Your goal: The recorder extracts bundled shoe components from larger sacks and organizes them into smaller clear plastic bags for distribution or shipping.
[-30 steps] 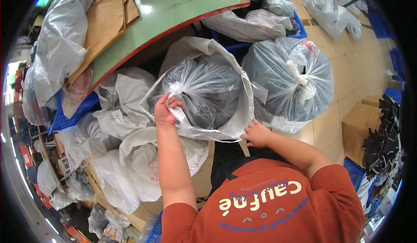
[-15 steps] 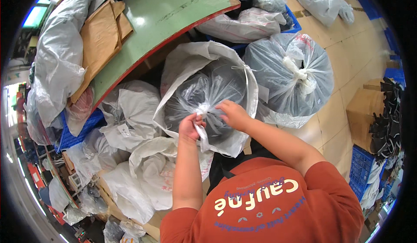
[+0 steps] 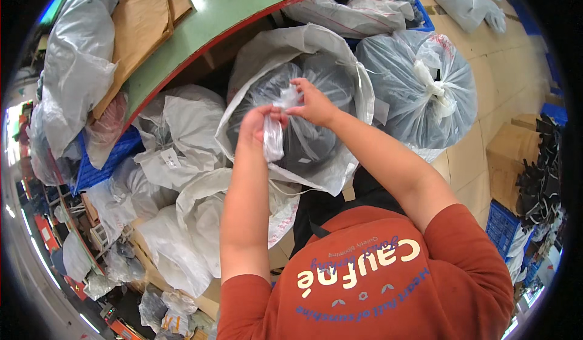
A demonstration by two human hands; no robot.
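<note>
Inside a white woven sack (image 3: 244, 61) with its mouth wide apart sits a clear plastic bag (image 3: 311, 139) full of dark contents I cannot make out. Both my hands are at the bag's gathered neck. My left hand (image 3: 261, 122) is closed round the neck, and a loose tail of crumpled plastic (image 3: 273, 142) hangs below its fingers. Just to the right, my right hand (image 3: 314, 104) pinches the plastic between thumb and curled fingers. A cord is threaded along the sack's right rim.
A knotted bag (image 3: 419, 91) of dark goods stands at the right. Beyond the sack runs a green table (image 3: 243, 6) with a red edge and brown paper. White sacks (image 3: 191, 115) crowd the left. Cardboard boxes (image 3: 510, 158) and a blue crate (image 3: 503, 227) stand far right.
Both hands have moved away from my body with the bag's neck, and my right hand has shifted its grip. The view has also shifted slightly. The plastic's radiating folds look looser.
</note>
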